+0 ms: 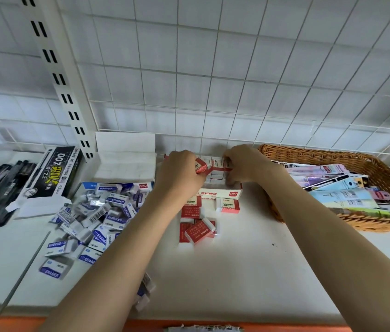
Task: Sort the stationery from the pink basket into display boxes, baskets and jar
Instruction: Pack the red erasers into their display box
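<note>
On the white shelf (249, 259) under a wire grid wall (213, 68), the left hand (177, 173) pinches a red eraser (200, 166); the right hand (244, 164) curls onto erasers in the red display box (220, 188). Wicker basket (333, 154) beside.

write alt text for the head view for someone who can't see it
Both hands, left and right, arrange red erasers in a display box on a white shelf. Blue erasers lie piled left; a wicker basket sits right.
</note>
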### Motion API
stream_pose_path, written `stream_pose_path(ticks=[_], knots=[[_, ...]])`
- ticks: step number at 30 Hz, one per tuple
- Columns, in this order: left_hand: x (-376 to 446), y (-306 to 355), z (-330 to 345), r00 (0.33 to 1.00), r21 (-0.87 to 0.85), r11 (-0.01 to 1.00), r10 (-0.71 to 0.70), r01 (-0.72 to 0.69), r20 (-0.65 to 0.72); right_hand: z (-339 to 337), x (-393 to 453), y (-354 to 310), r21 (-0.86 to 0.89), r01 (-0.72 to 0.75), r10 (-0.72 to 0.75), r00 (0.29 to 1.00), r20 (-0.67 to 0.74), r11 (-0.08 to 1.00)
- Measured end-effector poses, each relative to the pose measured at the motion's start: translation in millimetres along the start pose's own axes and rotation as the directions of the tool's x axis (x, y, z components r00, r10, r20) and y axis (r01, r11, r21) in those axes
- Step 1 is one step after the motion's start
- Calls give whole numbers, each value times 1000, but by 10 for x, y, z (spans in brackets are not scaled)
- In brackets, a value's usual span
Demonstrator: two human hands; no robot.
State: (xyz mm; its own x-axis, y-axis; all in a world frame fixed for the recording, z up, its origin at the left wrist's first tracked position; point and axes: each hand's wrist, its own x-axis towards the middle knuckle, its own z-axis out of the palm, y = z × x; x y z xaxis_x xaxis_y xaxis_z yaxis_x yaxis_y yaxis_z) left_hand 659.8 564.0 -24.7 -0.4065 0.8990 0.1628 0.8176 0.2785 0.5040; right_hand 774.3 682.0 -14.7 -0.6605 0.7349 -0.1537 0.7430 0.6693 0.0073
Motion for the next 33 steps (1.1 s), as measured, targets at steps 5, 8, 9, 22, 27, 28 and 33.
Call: stream_pose_path(ticks=[5,8,9,22,27,28,33], knots=[[43,227,-18,992,44,998,-49,44,120,30,-58,12,24,0,0,1000,2,1000],[66,367,10,984,141,989,-67,43,164,32,-119,31,51,8,-8,1000,10,999],[83,393,18,983,177,984,-66,36,169,21,-154,36,60,11,-12,1000,5,998],[107,511,172,992,482,876,-38,-26,123,119,-518,40,228,-1,39,986,-163,974],[117,393,168,994,530,847,-26,-36,110,122,-605,79,226,35,14,977,-211,973],[109,389,173,995,503,864,-12,-41,103,108,-637,87,222,43,7,975,-220,974],[84,366,181,997,446,892,51,-69,52,110,-793,53,214,12,42,968,-246,977]])
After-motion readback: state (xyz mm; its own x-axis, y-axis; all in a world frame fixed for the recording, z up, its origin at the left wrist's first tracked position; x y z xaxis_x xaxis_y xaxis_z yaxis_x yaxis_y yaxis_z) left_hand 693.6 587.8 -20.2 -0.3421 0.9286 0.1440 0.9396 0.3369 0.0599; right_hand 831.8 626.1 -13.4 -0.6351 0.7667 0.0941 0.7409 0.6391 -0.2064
